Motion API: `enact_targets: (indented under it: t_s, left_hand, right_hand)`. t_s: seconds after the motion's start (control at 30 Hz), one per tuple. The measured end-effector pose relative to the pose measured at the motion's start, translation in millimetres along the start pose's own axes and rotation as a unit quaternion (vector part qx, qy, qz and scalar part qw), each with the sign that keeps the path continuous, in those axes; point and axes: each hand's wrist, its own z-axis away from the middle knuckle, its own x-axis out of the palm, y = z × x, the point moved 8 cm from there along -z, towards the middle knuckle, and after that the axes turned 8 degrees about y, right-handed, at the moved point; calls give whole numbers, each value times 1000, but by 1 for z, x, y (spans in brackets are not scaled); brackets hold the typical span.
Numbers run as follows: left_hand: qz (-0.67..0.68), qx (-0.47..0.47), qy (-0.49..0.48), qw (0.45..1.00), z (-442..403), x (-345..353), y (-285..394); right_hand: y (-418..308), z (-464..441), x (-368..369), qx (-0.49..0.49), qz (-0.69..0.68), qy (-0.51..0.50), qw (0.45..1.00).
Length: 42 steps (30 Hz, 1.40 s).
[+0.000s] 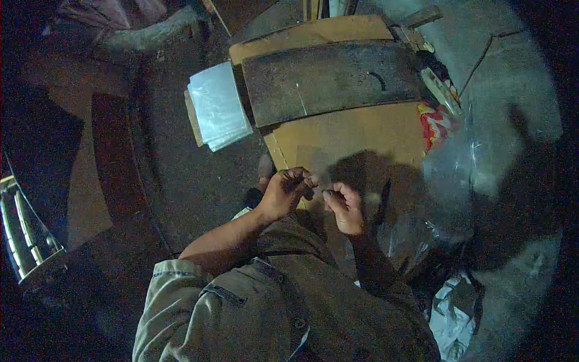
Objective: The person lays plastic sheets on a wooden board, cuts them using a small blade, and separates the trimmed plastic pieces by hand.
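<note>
My left hand (286,192) and my right hand (344,209) are held close together in front of my body, over the near edge of a tan board (350,130). Both have their fingers pinched. Between the fingertips shows a faint, see-through bit of what looks like thin clear plastic (324,181); its outline is too dim to follow. Left of the board lies a stack of glossy clear plastic sheets or bags (220,107), resting on a brown backing. A dark flat panel (332,78) lies across the board beyond my hands, with a small black curved piece (377,81) on it.
Crumpled clear plastic (446,169) and a red, yellow and white wrapper (433,125) lie to the right. A white bag (453,317) sits at lower right. Another person's arm (151,36) is at upper left. A lit slatted object (25,226) stands far left.
</note>
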Motion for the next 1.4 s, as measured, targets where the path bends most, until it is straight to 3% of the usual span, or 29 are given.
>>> enact_targets:
  t_s: [0.1,0.17,0.27,0.4,0.43,0.5,0.53,0.87,0.97,1.07,1.3,1.33,1.37,1.4]
  left_hand:
    - [-64,-29,-7,997,-3,0,-6]
    - [30,77,49,995,-8,-4,0]
    - [-42,40,58,997,-17,-12,3]
    - [-114,-32,38,992,-29,-21,11]
    - [-111,-38,38,992,-32,-21,6]
    - [54,0,45,998,-38,-21,7]
    - [73,12,62,995,-38,-21,12]
    - [64,-15,74,995,-42,-30,-5]
    - [116,-26,88,989,-43,-31,-7]
    - [57,-50,111,991,-42,-34,-6]
    - [93,17,137,986,-40,-45,-11]
    - [117,28,153,981,-38,-49,-12]
    - [117,29,153,981,-35,-52,-12]
    - [124,8,150,981,-31,-54,-11]
  right_hand:
    - [9,-5,4,20,57,-42,997]
    - [7,-9,5,25,21,22,999]
    - [-3,-20,8,-45,51,23,997]
    - [1,-36,10,10,76,-27,997]
    - [-1,-40,11,17,78,-28,996]
    - [-7,-46,14,17,46,-11,999]
    - [-9,-49,15,17,29,-3,999]
    - [-16,-60,19,41,14,5,999]
    - [-12,-62,16,23,5,6,1000]
    - [-15,-61,14,43,18,17,999]
    - [0,-66,-8,31,-29,101,994]
    - [8,-70,-15,38,61,95,993]
    - [14,-71,-16,37,61,95,993]
    - [8,-72,-18,-41,206,113,971]
